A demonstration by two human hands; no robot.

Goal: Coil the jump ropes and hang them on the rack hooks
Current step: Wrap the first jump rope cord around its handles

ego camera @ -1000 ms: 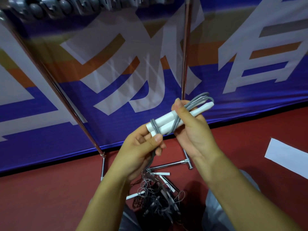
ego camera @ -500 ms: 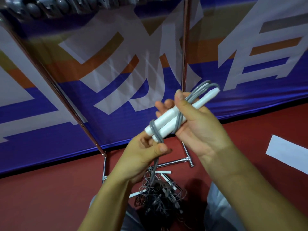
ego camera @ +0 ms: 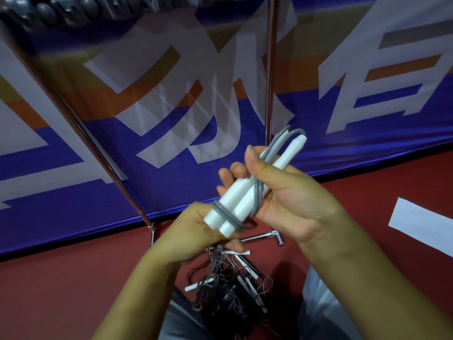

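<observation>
Writing fills the blue banner (ego camera: 73, 148) on the wall: big white shapes with orange and gold stripes, cut off at the edges, so no word can be read.

In front of the banner, the right hand (ego camera: 289, 202) grips two white handles (ego camera: 235, 204) side by side, thumb pressed on top and fingers curled round from behind. The gray rope (ego camera: 257, 195) is wound round the handles in a few turns, and loops of it stick out past the upper end. The left hand (ego camera: 196, 231) sits just below the lower end of the handles. Its fingers curl round the gray rope there, but the handles hide part of this grip.

Below the hands, a pile of jump ropes (ego camera: 228, 290) lies on the red floor (ego camera: 61, 290), dark and tangled, with a few white handles poking out. How many ropes are in it is hard to tell.

Two shiny rack poles (ego camera: 269, 69) stand against the banner, and a metal foot shows on the floor beside the pile. The rack top is blurry. A white sheet (ego camera: 421, 224) lies on the floor, right of the hands.
</observation>
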